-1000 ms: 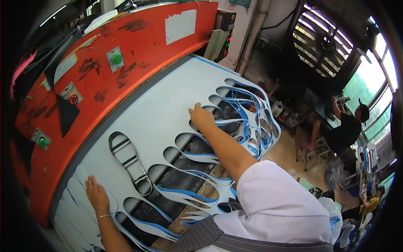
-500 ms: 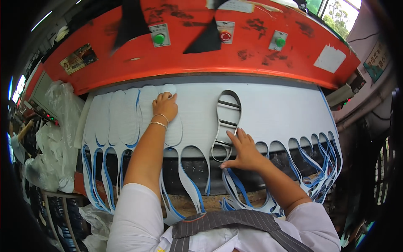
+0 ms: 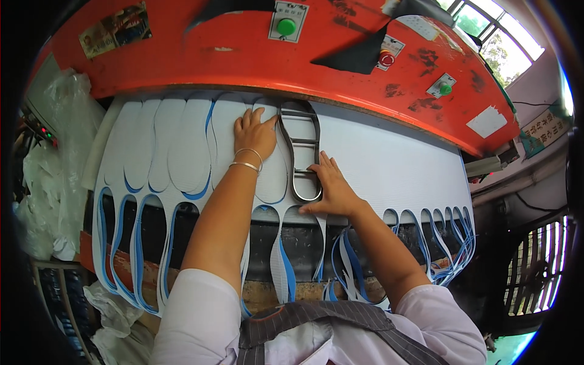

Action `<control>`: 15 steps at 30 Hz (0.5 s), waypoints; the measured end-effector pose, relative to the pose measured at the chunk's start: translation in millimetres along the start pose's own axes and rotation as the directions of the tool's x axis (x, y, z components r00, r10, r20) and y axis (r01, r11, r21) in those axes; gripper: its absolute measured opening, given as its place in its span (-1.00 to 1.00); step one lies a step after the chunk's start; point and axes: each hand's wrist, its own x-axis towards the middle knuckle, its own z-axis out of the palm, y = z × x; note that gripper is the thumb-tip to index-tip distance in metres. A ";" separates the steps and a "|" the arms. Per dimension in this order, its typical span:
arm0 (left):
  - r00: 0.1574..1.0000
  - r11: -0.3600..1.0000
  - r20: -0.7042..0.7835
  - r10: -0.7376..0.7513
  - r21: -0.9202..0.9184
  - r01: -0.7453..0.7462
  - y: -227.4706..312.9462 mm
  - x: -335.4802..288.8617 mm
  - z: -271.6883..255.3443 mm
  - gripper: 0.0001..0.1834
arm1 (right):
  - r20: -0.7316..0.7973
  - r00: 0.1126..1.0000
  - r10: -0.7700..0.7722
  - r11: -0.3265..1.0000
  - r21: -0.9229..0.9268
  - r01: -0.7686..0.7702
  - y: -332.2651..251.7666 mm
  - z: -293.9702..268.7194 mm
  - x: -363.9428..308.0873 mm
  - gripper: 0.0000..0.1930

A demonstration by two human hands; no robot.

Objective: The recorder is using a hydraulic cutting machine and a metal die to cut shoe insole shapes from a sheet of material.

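Note:
A sole-shaped metal cutting die (image 3: 306,141) with cross bars stands on a white ribbed sheet (image 3: 377,152). My right hand (image 3: 333,187) grips its lower right rim, a fingertip reaching over the edge and the thumb near the die's bottom end. My left hand (image 3: 255,137) lies open on the sheet, fingers spread over a cut sole shape (image 3: 271,176), its thumb at the die's upper left edge. Several more cut sole shapes (image 3: 191,146) lie side by side to the left, with blue showing along their edges.
An orange-red machine beam (image 3: 243,61) spans the far side, bearing green buttons (image 3: 286,27) and a red button (image 3: 386,58). Looped white-and-blue offcut strips (image 3: 143,255) hang over the black near edge (image 3: 255,243). Clear plastic bags (image 3: 52,182) hang at left.
The die has shifted left across the sheet, beside the cut sole under my left hand, with my right hand following. My left thumb now meets the die. The view has turned somewhat.

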 end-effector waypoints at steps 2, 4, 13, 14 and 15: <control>1.000 1.000 0.001 0.008 0.005 -0.008 -2.0 -0.3 0.3 -0.54 | 0.006 1.000 0.024 1.000 -0.008 -0.024 -1.4 5.1 0.4 0.00; 1.000 1.000 0.002 0.008 0.001 -0.008 -3.0 -1.8 6.3 -0.54 | -0.041 0.999 0.028 0.999 -0.045 -0.030 -3.5 9.9 -0.7 -0.08; 0.999 0.997 0.037 -0.008 0.078 0.005 14.4 9.9 -3.2 -0.55 | -0.078 0.996 0.047 0.999 0.019 -0.045 -0.4 -9.1 -1.9 -0.15; 0.998 0.997 0.062 -0.005 0.079 0.000 16.5 7.9 -7.2 -0.56 | -0.085 0.995 0.042 0.999 0.029 -0.040 -1.7 -11.4 -4.8 -0.15; 0.997 0.997 0.073 -0.001 0.080 -0.005 19.9 5.7 -6.9 -0.58 | -0.075 0.996 0.046 0.999 0.030 -0.044 0.8 -11.4 -8.9 -0.14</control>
